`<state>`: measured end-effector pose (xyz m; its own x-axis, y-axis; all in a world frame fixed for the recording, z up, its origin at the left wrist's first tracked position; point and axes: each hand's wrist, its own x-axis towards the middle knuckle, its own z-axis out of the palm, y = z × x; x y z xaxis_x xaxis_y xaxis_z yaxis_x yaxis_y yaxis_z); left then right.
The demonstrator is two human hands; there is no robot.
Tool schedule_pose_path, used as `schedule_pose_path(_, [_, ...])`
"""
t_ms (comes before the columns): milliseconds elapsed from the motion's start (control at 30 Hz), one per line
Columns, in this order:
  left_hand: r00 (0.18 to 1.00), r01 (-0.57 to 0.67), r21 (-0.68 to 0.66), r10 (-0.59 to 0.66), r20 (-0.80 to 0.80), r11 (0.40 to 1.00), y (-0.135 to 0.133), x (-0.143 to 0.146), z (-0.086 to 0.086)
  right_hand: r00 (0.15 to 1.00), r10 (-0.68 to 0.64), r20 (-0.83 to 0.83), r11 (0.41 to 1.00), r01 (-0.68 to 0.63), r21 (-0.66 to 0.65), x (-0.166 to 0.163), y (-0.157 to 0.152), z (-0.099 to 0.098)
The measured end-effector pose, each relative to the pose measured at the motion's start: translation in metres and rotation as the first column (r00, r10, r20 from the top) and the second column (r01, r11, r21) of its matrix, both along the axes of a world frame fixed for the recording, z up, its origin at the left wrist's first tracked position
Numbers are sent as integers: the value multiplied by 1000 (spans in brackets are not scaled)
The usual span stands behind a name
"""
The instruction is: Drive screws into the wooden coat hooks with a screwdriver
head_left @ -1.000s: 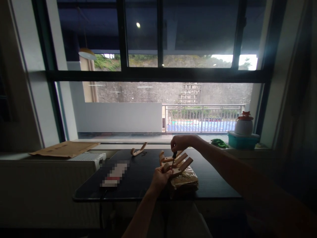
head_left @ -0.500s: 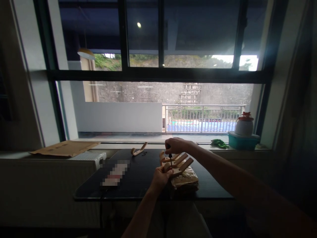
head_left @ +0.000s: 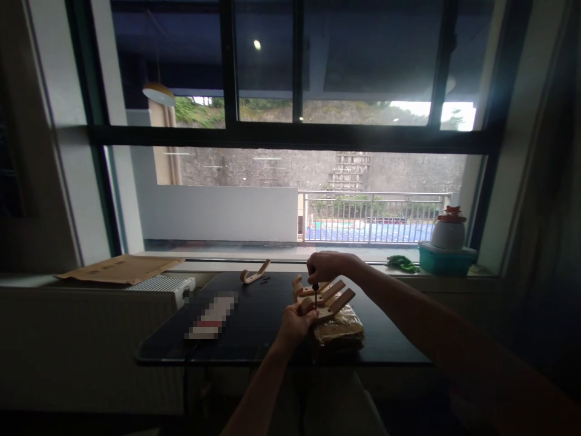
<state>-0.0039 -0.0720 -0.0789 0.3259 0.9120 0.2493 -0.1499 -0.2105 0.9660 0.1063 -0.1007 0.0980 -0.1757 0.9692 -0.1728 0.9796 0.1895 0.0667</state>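
My right hand [head_left: 327, 266] is closed round the handle of a screwdriver [head_left: 316, 293], which points straight down. Its tip meets the nearest wooden hook [head_left: 333, 309], close to my left fingertips. My left hand [head_left: 295, 324] grips that hook by its curled end. Beneath it lies a block wrapped in clear plastic [head_left: 340, 333], dark at its front side. Further back on the block are more bent wooden hooks [head_left: 324, 293], partly hidden by the screwdriver and my right hand. A loose wooden hook [head_left: 256, 274] rests at the table's far edge beside several small dark screws [head_left: 265, 280].
The dark table [head_left: 254, 333] stands against the window sill. A blurred-out flat object [head_left: 212, 316] lies on its left. Brown cardboard [head_left: 120, 269] covers part of a white radiator [head_left: 163, 284]. On the sill are a green cloth [head_left: 402, 263], a teal box [head_left: 445, 259] and a white jar [head_left: 448, 233].
My right hand and the screwdriver have shifted slightly to the right, with the tip still at the near hook. My left hand keeps its hold. The view has moved a little.
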Motion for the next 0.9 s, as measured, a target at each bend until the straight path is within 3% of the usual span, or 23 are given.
schedule_pose_path(200, [999, -26, -40, 27, 27, 999, 2, 3, -2, 997, -62, 51, 998, 61, 16, 1, 1, -1])
schedule_pose_path(400, [1000, -22, -41, 22, 15, 999, 2, 2, -1, 998, 20, 57, 993, -13, -115, -2, 0, 12])
schedule_pose_path(667, [1000, -13, -19, 13, 5, 1000, -1, 0, 1, 993, -64, 99, 996, 70, -60, 9, 2, 5])
schedule_pose_path(900, [1000, -10, -13, 10, 1, 1000, -2, 1, 2, 997, 44, 68, 998, -41, -40, -5, 3, 5])
